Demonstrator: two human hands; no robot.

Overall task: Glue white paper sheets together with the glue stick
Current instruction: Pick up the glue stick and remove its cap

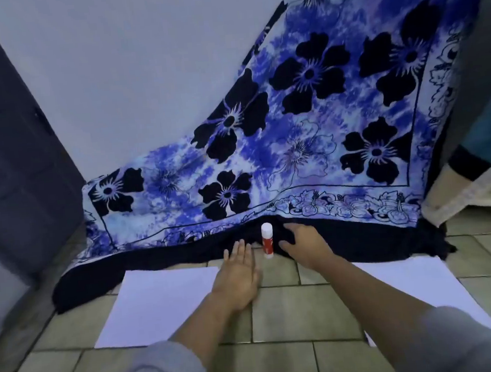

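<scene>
**Glue stick standing upright, both hands empty**

We are seeing the glue stick [267, 240] standing capped on the tiled floor [294, 315], against the dark hem of a blue flowered cloth [306, 115]. Our right hand [301, 241] is spreading open just beside it, gripping nothing. Our left hand [240, 271] is lying flat, fingers extended, empty. One white paper sheet [159, 306] is lying left, another white sheet [419, 283] right, well apart.

glue stick [267, 241] upright between both hands, dark cloth [347, 245] close behind

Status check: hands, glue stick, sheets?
Left hand open, right hand open, flanking upright capped glue stick. Left sheet and right sheet apart on tiles. Nothing blocking.
</scene>
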